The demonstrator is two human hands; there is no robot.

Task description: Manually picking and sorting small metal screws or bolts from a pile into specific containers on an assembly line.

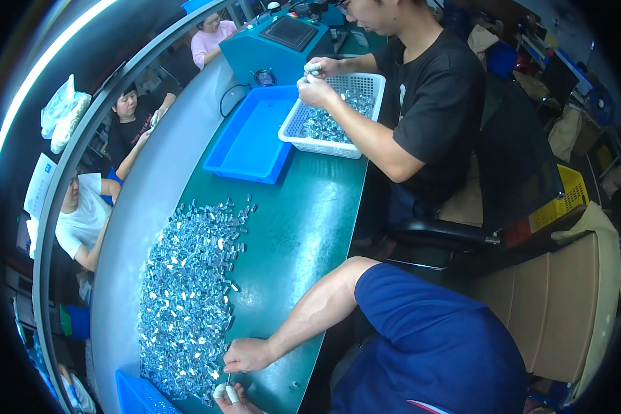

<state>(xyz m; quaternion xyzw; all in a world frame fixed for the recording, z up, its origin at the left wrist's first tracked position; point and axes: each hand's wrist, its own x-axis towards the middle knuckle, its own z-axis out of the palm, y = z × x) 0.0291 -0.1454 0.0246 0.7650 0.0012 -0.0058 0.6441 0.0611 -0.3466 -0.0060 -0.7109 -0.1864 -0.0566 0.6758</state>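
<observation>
My right hand (pixel 250 355), at the end of a bare forearm with a dark blue sleeve, is closed on a thin metal rod (pixel 229 378) that points down toward my left hand. My left hand (pixel 234 399) sits at the lower edge with white covers on its fingertips. Its fingers are pinched together, and whatever lies between them is too small to make out. Both hands are over the green table (pixel 303 228), beside a wide heap of small shiny metal pieces (pixel 186 297).
A blue bin (pixel 141 393) stands by the heap's near end. Farther along are a blue tray (pixel 245 131) and a white basket (pixel 331 145) of metal pieces, where a co-worker in black (pixel 435 96) works. Behind them stands a teal machine (pixel 276 52). More people sit across the metal frame.
</observation>
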